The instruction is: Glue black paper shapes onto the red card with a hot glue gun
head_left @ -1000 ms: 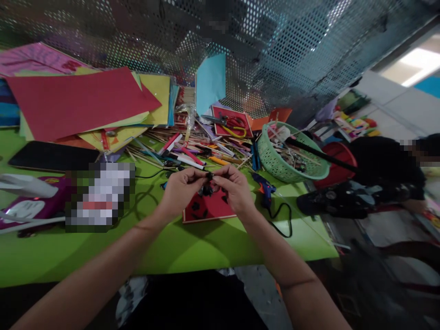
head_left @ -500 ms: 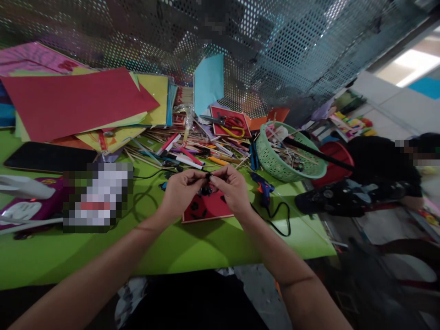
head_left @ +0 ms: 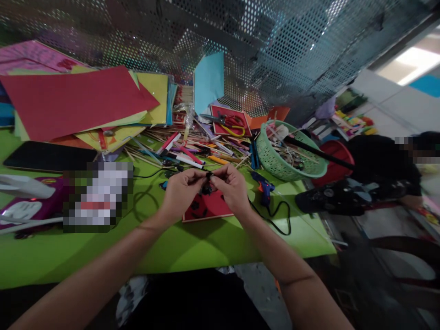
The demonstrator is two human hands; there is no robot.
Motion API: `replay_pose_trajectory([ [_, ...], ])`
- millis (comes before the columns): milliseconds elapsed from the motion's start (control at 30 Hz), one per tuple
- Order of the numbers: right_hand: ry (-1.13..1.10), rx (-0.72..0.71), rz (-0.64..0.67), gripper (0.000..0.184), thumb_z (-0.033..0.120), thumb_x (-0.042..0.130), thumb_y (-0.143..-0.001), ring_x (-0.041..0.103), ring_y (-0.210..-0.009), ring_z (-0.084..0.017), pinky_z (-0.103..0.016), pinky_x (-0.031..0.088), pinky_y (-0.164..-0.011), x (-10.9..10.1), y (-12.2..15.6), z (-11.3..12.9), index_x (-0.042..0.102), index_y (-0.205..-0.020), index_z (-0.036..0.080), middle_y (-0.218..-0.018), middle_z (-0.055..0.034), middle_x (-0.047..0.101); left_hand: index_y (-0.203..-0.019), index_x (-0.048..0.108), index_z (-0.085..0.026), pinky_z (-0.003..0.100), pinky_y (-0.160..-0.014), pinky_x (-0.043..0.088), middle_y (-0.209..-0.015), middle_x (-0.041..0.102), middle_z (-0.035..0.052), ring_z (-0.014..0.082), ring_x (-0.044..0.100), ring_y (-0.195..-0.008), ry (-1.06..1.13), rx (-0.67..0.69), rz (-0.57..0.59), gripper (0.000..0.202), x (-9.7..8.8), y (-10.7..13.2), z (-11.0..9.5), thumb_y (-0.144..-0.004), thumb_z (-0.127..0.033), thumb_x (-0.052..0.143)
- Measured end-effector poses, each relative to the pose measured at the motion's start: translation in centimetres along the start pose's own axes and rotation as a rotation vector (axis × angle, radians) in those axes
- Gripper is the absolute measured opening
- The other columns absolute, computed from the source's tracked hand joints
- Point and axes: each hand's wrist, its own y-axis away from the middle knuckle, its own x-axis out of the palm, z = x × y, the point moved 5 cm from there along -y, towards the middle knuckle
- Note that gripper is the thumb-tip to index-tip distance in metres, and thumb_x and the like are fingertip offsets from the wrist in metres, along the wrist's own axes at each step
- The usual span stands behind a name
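My left hand [head_left: 183,189] and my right hand [head_left: 231,185] meet fingertip to fingertip at the middle of the table. Both pinch a small dark piece [head_left: 208,176] between thumbs and forefingers; its exact kind is too small to make out. Just below them lies a red panel [head_left: 215,208] with a pale edge and black flower-like shapes on it, partly covered by my hands. A blue glue gun [head_left: 264,189] with an orange trigger rests to the right of my right hand, its black cord curling beside it.
Pens and thin wooden sticks [head_left: 185,156] are heaped behind my hands. A green basket [head_left: 292,172] of odds and ends stands at the right, scissors [head_left: 230,124] behind. Coloured paper [head_left: 79,103] and a black phone [head_left: 48,156] lie left. Someone in black [head_left: 378,169] is at far right.
Hardly anything differs. My hands keep their pinch at the same spot over the red panel, with only a very slight shift of the fingers and view.
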Motion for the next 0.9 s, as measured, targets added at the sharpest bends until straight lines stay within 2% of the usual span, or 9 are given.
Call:
replay_pose_trajectory([
  [267,-0.155,0.05,0.06,0.015,0.032,0.072,-0.08,0.058,-0.055,-0.008,-0.021,0.049,-0.055,0.0,-0.3,-0.5,0.063,-0.085,0.021,-0.071,0.004,0.064,-0.083,0.073,-0.018,0.025,-0.071,0.053,-0.078,0.074,0.0017,0.0157,0.066,-0.075,0.061,-0.003,0.007,0.014,-0.2,-0.3,0.1,-0.074,-0.029,0.072],
  [467,-0.299,0.103,0.08,0.01,0.023,0.071,-0.078,0.056,-0.054,-0.007,-0.019,0.048,-0.054,0.1,-0.4,-1.4,0.064,-0.084,0.02,-0.068,0.0045,0.065,-0.086,0.074,-0.018,0.025,-0.072,0.052,-0.082,0.075,0.0017,0.0146,0.066,-0.075,0.026,0.013,0.0,0.014,-0.3,-0.2,0.2,-0.077,-0.029,0.071],
  [633,-0.324,0.107,0.1,0.014,0.024,0.072,-0.078,0.059,-0.059,-0.008,-0.021,0.051,-0.059,0.3,-0.3,-1.4,0.065,-0.091,0.021,-0.074,0.0036,0.066,-0.086,0.073,-0.017,0.024,-0.069,0.05,-0.08,0.074,0.0014,0.0144,0.064,-0.073,0.031,0.009,-0.019,0.018,-0.6,-0.2,0.2,-0.076,-0.033,0.074],
  [900,-0.303,0.081,0.083,0.014,0.03,0.073,-0.082,0.057,-0.056,-0.007,-0.019,0.048,-0.055,0.2,-0.1,-0.9,0.064,-0.085,0.02,-0.069,0.0045,0.064,-0.088,0.074,-0.017,0.025,-0.072,0.052,-0.081,0.075,0.002,0.015,0.065,-0.075,-0.004,0.07,-0.014,0.016,-0.3,0.1,-0.4,-0.079,-0.029,0.069],
])
